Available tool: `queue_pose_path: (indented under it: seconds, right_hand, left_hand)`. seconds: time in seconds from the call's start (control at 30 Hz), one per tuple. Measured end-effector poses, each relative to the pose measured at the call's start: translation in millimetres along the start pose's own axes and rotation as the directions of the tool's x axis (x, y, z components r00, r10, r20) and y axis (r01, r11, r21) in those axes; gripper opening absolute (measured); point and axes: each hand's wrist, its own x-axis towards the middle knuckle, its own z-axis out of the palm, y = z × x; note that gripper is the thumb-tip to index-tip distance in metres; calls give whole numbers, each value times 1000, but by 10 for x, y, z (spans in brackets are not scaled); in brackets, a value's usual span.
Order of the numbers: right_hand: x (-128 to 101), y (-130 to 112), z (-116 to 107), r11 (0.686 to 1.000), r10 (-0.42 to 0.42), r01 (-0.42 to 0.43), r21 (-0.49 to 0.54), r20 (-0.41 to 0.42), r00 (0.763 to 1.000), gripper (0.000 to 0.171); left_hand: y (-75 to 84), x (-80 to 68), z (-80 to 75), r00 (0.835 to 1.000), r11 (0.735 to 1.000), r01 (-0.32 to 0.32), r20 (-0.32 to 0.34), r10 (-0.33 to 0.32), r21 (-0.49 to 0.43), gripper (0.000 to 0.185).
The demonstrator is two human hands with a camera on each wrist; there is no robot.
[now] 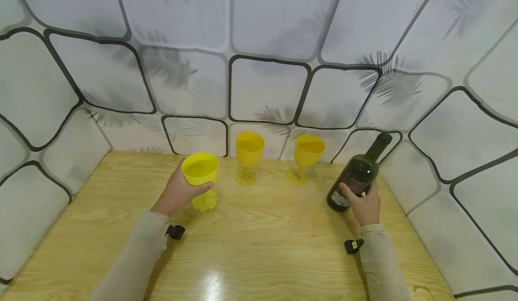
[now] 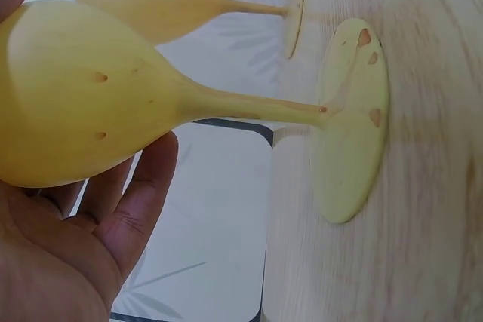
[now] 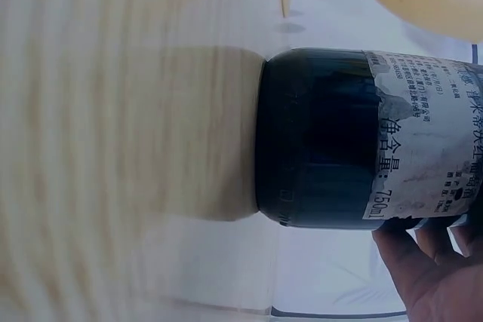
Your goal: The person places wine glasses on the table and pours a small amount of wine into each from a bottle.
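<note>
On the counter point(image 1: 259, 247), the left hand point(image 1: 176, 193) wraps its grip round a yellow goblet point(image 1: 200, 170); the wrist view shows its foot point(image 2: 351, 118) lifted. The right hand point(image 1: 364, 204) clasps the bottle point(image 1: 356, 175), label point(image 3: 423, 133) readable only in its wrist view. Two goblets point(image 1: 248, 150) stand behind.

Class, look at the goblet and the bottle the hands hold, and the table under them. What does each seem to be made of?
Goblet: probably plastic, opaque matte yellow, with small moulding marks on its foot. Bottle: likely dark green glass, glossy, with a worn paper label. Table: light wood or wood-look laminate, with visible grain and a shiny glare patch.
</note>
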Motion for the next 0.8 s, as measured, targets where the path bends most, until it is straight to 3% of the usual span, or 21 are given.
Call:
queue_pose_path:
  seconds: [0.47,0.8]
  right_hand:
    - [-164,-69,68,994,-96,89,65,108,989,70]
    - [-284,-132,107,989,-147,138,60,173,974,67]
  left_hand:
    - [15,-80,119,998,1000,18,66,-17,-2,84]
    - [88,-99,202,987,1000,27,161,-27,5,86]
